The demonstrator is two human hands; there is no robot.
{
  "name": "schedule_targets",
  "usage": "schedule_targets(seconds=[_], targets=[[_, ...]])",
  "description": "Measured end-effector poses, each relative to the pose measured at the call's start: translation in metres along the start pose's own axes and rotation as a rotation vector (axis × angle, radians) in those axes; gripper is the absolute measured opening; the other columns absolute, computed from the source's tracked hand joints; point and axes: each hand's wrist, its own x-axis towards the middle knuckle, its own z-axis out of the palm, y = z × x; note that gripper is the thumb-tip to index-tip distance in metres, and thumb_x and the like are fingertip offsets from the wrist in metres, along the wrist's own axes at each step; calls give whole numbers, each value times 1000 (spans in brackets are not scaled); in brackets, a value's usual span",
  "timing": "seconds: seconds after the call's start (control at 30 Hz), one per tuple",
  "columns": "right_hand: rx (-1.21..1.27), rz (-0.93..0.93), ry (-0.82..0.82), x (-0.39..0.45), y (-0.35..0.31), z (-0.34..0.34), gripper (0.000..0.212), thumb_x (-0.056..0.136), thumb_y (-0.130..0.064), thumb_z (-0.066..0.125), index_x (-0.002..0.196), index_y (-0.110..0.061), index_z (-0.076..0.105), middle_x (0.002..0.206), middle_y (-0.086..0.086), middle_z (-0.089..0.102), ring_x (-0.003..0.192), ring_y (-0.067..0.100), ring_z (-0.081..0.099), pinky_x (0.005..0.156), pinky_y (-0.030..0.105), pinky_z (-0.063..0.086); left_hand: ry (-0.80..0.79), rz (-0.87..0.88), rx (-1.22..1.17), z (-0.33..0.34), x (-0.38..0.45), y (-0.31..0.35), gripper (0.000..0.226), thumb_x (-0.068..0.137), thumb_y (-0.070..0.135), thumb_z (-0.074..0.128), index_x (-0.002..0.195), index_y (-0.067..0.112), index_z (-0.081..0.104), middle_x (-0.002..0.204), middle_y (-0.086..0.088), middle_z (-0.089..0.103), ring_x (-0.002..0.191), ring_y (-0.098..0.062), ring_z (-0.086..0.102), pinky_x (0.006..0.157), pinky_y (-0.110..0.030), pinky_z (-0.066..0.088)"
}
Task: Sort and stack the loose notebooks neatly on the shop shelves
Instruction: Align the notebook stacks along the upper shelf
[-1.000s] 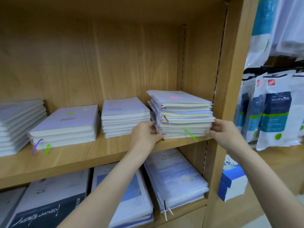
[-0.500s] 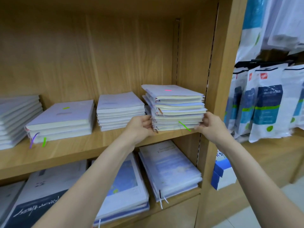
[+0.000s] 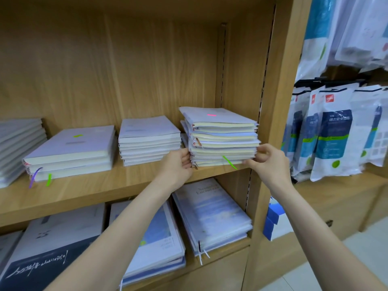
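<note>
While both hands (image 3: 224,164) grip it, the notebook stack (image 3: 220,137) lies flat, page-edges outward

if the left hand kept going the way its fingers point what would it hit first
Probably nothing new: the left hand already touches the left side of the uneven notebook stack, so it would push that stack toward the right hand.

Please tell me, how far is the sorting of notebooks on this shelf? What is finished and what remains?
Done: the middle stack and the stack with the green sticker sit squared on the upper shelf. In hand: the left hand and right hand hold the sides of the rightmost stack, whose notebooks lie uneven. Left: aligning that stack.
</note>
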Motion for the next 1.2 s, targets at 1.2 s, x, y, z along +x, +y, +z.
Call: schedule_targets(seconds=[1.2], targets=[[-155, 23, -114, 34, 1, 1, 36, 77, -17, 76, 108, -3, 66, 84, 11, 72, 80, 21, 69, 88, 43, 52, 220, 77, 256, 10, 16, -14, 30, 85, -7, 54, 110, 5, 65, 98, 0, 67, 98, -14, 64, 91, -25, 47]])
